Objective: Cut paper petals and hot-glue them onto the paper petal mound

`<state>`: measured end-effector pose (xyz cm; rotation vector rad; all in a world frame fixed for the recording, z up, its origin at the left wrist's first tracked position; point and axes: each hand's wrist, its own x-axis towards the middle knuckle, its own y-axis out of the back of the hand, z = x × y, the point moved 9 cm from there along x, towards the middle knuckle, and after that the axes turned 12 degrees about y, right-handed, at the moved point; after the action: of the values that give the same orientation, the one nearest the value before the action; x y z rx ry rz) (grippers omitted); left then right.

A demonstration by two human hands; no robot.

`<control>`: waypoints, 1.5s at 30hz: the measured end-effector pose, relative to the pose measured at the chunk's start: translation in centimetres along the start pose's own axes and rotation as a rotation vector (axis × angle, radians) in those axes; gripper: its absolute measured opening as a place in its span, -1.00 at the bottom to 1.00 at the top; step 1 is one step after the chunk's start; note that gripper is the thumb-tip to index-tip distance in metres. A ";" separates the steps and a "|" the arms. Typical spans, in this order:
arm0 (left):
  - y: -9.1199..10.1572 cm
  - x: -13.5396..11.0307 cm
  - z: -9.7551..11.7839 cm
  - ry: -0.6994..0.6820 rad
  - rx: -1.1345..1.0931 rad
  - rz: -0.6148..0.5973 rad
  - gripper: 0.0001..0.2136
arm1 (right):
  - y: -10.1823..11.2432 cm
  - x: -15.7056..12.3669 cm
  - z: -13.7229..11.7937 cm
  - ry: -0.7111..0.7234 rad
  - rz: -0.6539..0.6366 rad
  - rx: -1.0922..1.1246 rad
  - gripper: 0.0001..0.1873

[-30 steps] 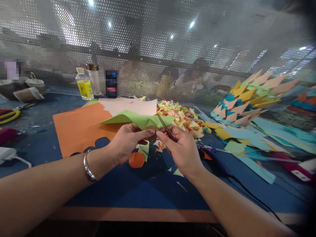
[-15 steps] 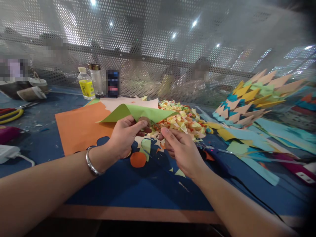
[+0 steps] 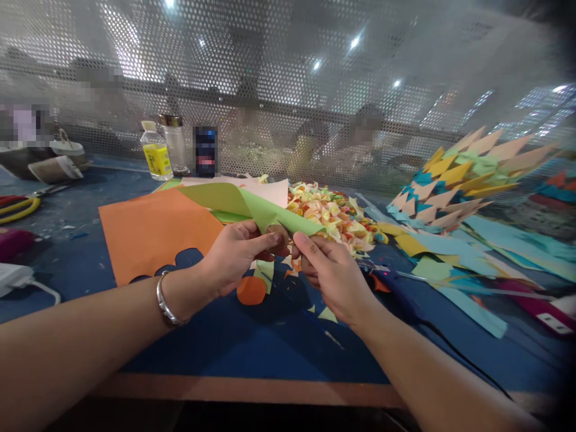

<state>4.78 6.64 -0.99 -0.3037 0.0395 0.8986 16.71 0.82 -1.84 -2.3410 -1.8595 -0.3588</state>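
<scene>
The dark blue work table (image 3: 252, 354) supports all items. The large orange paper sheet with rounded cut-outs along its near edge (image 3: 144, 228) is the landmark. From where I stand, the light green rectangular paper sheet (image 3: 225, 195) is raised over the orange sheet's right end and extends beyond it.

Handling: the green sheet is probably light, flexible and easily creased or torn, with little tendency to slip. Pinch it lightly at the edge. Appearance: plain, bowed, with a sloping fold.

Both hands work right of the orange sheet, close together. The left hand (image 3: 234, 255) pinches the green sheet's near edge. The right hand (image 3: 333, 264) has curled fingers; I cannot tell what they grip.

The orange paper disc (image 3: 251, 291) lies near the orange sheet's near right corner. The round brown piece (image 3: 276, 229), material unclear, sits at the left fingertips.
</scene>
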 end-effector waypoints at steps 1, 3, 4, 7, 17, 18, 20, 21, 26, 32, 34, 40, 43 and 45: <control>-0.1 0.0 0.0 0.003 0.001 -0.005 -0.90 | 0.0 0.0 0.0 -0.002 0.002 0.003 -0.52; -0.1 -0.1 0.0 0.010 0.002 -0.009 -0.90 | 0.0 0.0 0.1 -0.004 -0.001 0.016 -0.52; -0.1 -0.1 -0.1 0.014 0.002 -0.008 -0.90 | -0.1 0.0 0.1 -0.004 -0.005 0.022 -0.52; -0.1 0.0 -0.1 0.018 -0.002 -0.006 -0.92 | -0.1 0.0 -0.1 0.002 -0.018 0.027 -0.52; 0.3 -0.1 1.0 -0.069 0.038 0.040 -0.92 | 0.0 0.1 -0.5 0.039 -0.036 -0.021 -0.53; 0.3 -0.2 1.1 -0.074 0.043 0.045 -0.92 | 0.1 0.2 -0.6 0.045 -0.035 -0.034 -0.53; 0.4 -0.2 1.1 -0.080 0.052 0.051 -0.91 | 0.3 0.2 -0.6 0.055 -0.033 -0.056 -0.52; 0.4 -0.3 1.1 -0.081 0.053 0.052 -0.91 | 0.3 0.2 -0.7 0.059 -0.031 -0.063 -0.52; 0.7 -0.2 1.4 -0.110 0.047 0.081 -0.91 | 0.3 0.1 -0.6 0.054 -0.024 -0.048 -0.52; 1.5 -0.4 1.9 -0.134 0.068 0.190 -0.87 | 0.1 0.0 -0.5 0.044 -0.036 -0.035 -0.53; 1.3 -0.3 1.8 -0.122 0.070 0.168 -0.87 | 0.1 0.1 -0.5 0.043 -0.034 -0.043 -0.52; 0.7 0.0 1.1 -0.100 0.034 0.074 -0.92 | 0.1 0.0 -0.4 0.017 -0.024 -0.036 -0.51; 0.7 0.1 0.7 -0.072 -0.007 0.054 -0.92 | 0.0 0.0 -0.3 -0.003 -0.020 -0.017 -0.51; 0.7 0.1 0.5 -0.046 -0.028 0.055 -0.92 | 0.1 0.0 -0.2 -0.008 -0.018 -0.008 -0.51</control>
<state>4.26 7.26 -0.68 -0.3095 -0.0073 0.9613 16.75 0.76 -1.67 -2.3358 -1.8872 -0.3599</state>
